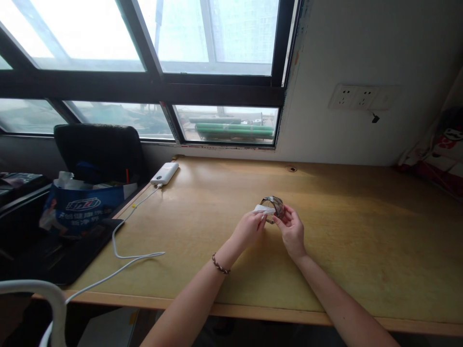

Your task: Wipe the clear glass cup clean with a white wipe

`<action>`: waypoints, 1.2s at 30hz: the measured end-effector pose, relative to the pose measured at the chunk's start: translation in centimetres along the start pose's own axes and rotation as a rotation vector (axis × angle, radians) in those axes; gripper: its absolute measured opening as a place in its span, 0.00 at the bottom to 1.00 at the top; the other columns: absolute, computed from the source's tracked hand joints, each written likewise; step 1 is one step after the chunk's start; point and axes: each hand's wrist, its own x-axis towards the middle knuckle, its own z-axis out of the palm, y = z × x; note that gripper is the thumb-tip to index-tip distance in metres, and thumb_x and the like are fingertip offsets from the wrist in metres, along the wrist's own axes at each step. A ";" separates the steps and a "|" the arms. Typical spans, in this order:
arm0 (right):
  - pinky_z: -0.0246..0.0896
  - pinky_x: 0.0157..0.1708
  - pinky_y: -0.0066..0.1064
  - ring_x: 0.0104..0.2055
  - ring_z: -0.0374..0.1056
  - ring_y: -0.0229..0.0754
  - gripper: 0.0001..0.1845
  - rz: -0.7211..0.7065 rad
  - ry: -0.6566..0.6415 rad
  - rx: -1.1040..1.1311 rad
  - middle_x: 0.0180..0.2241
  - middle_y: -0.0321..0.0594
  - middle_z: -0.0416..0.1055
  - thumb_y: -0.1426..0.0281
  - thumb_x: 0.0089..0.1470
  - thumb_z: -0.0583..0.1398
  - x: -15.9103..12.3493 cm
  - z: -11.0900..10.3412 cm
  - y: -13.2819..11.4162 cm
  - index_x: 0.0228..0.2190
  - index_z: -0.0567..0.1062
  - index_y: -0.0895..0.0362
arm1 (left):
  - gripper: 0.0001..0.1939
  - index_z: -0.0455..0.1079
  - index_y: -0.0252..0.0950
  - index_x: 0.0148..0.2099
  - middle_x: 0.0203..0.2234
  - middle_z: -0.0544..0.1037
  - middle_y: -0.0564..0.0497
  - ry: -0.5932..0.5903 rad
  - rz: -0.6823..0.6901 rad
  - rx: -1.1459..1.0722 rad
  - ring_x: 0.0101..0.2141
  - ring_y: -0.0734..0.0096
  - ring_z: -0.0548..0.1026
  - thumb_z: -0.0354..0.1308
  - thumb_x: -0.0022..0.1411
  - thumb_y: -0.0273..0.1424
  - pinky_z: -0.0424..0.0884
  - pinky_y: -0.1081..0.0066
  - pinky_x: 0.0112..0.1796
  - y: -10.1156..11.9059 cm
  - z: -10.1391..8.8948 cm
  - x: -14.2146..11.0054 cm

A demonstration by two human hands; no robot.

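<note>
Over the middle of the wooden table, my right hand [293, 233] is closed on the right side of a dark, glossy, ring-shaped object [279, 205]. Its rounded band is brownish and partly see-through; its exact kind I cannot make out. My left hand [249, 228] pinches a white tissue [264, 209], which lies against the ring's left side and opening. Both hands meet at the ring, the left with a braided bracelet [220, 264] at its wrist. Fingers cover the ring's right edge and part of the tissue.
A white power bank [165, 174] lies at the table's back left corner, its white cable [139, 256] running to the front edge. Left of the table [369, 231] stand a blue bag [84, 207] and a black chair [99, 147]. Wall sockets [363, 97] sit at the right.
</note>
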 end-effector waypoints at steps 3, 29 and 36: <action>0.59 0.48 0.45 0.45 0.67 0.48 0.28 0.009 -0.034 0.002 0.43 0.49 0.70 0.67 0.39 0.65 -0.1 0.1 -0.3 0.43 0.65 0.60 | 0.15 0.68 0.34 0.40 0.31 0.74 0.42 0.054 0.080 0.296 0.33 0.66 0.72 0.41 0.62 0.34 0.68 0.67 0.35 -0.6 -0.5 0.0; 0.64 0.44 0.41 0.41 0.69 0.47 0.27 -0.045 -0.057 -0.069 0.41 0.48 0.71 0.67 0.41 0.63 -0.2 -0.3 -1.4 0.44 0.65 0.60 | 0.25 0.65 0.28 0.36 0.18 0.73 0.45 -0.308 -0.452 -0.985 0.20 0.65 0.73 0.46 0.56 0.48 0.69 0.66 0.25 1.9 -0.1 0.0; 0.63 0.45 0.42 0.43 0.68 0.48 0.27 -0.033 -0.044 -0.072 0.43 0.50 0.70 0.66 0.42 0.63 0.0 -0.4 -1.3 0.45 0.65 0.61 | 0.26 0.67 0.30 0.34 0.21 0.74 0.43 -0.300 -0.441 -0.697 0.23 0.65 0.74 0.39 0.58 0.48 0.69 0.66 0.28 1.8 0.1 -0.1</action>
